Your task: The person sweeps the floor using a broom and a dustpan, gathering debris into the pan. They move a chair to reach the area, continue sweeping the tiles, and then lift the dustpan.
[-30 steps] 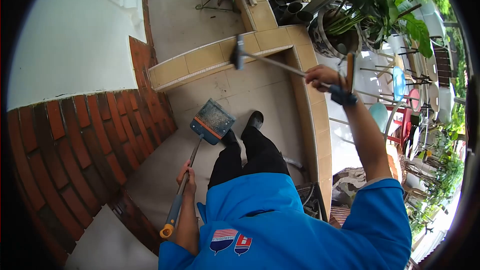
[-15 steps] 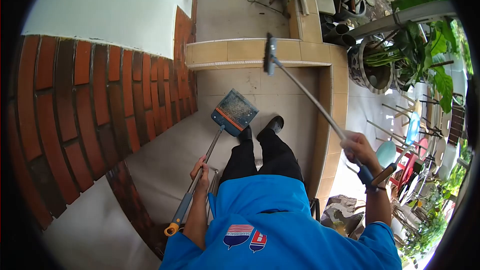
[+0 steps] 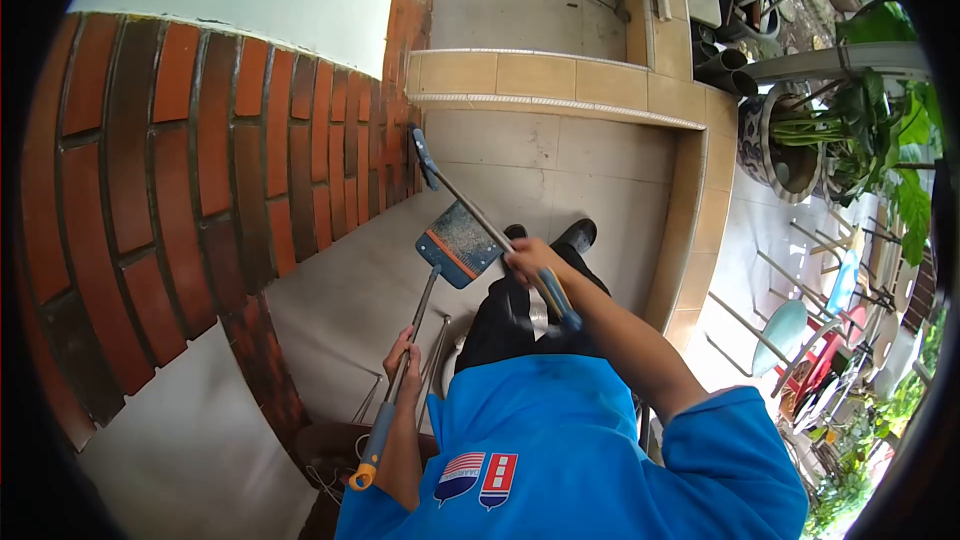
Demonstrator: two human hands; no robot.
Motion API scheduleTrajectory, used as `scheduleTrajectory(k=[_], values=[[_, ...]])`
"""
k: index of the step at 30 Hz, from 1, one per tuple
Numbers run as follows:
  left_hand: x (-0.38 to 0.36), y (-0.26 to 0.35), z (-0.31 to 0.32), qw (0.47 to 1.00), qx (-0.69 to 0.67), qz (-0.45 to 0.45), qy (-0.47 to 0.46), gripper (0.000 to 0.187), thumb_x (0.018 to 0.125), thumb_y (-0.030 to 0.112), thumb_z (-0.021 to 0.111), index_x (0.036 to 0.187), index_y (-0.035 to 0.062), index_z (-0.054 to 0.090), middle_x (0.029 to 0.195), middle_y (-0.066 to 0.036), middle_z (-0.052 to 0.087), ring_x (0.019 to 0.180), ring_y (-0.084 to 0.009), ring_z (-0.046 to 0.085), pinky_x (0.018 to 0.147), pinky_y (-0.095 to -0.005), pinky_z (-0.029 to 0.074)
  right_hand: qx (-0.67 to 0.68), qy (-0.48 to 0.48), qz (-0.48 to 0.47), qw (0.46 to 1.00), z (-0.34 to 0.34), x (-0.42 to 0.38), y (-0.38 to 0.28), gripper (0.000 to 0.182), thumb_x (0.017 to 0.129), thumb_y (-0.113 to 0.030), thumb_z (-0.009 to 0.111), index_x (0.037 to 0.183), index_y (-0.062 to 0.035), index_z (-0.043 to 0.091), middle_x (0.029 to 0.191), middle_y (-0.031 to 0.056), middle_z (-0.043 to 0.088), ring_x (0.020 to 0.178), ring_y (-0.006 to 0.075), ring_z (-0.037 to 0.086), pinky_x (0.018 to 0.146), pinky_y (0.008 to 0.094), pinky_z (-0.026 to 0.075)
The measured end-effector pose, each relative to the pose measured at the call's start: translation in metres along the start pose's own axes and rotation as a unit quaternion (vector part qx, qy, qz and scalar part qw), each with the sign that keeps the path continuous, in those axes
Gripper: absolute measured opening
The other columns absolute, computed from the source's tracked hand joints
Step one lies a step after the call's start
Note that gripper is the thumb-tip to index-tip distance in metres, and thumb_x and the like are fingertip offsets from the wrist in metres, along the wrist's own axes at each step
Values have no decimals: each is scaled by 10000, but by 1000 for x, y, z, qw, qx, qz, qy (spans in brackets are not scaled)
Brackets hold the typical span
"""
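My left hand [image 3: 403, 360] is closed around the pole of a long-handled dustpan [image 3: 462, 242]. The dustpan's blue-grey pan with an orange strip lies near my feet and has fine debris in it. Closed on the broom's pole, my right hand [image 3: 525, 262] is in front of my legs. The broom [image 3: 465, 202] slants over the pan, and its blue head is beside the base of the brick wall at the left. My dark shoes are just right of the pan.
A red and brown brick wall [image 3: 215, 130] stands at the left. Tiled ledges [image 3: 540, 78] border the floor ahead and at the right. Beyond the right ledge are a patterned plant pot [image 3: 765, 145] and several chairs and stools. Metal legs stand by my left arm.
My right hand has swung the broom from the right across to the left, so its head has gone from the ledge to the wall's base. My left hand keeps its hold on the dustpan.
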State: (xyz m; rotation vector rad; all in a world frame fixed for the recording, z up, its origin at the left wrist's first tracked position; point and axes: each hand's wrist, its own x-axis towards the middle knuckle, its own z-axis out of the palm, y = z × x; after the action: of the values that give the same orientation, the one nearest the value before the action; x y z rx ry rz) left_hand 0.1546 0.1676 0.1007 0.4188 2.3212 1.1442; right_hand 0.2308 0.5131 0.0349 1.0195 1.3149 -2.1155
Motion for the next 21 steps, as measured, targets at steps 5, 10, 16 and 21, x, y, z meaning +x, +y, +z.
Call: scheduleTrajectory(k=[5,10,16,21], values=[[-3,-10,-11,1000,3,4,-12,216,869,150,571,768,-40,556,1134,-301,579,1108,-355,561,927,-409,423,105,63,69,990,-57,50,21,104,822,-77,516,765,-1,560,535,58,500,410,146,486,340,296,388],[-3,-16,-14,1000,-27,-1,2,175,855,115,577,789,-46,553,1135,-298,579,1122,-357,555,948,-408,413,38,198,93,975,-118,-56,39,159,844,-110,519,725,-10,555,521,41,494,373,136,455,345,278,384],[0,-10,-17,999,-31,-16,3,131,844,70,581,797,-50,555,1137,-290,582,1140,-361,544,964,-407,407,-30,123,116,985,-44,-116,-4,149,866,-138,515,750,-44,517,506,-3,428,397,92,428,353,256,336],[-7,-16,-23,998,-24,-56,-8,136,844,73,580,798,-53,559,1129,-280,590,1145,-367,540,967,-406,405,22,6,82,996,14,-12,18,136,857,-130,521,755,-41,538,508,4,449,405,102,447,359,270,341]])
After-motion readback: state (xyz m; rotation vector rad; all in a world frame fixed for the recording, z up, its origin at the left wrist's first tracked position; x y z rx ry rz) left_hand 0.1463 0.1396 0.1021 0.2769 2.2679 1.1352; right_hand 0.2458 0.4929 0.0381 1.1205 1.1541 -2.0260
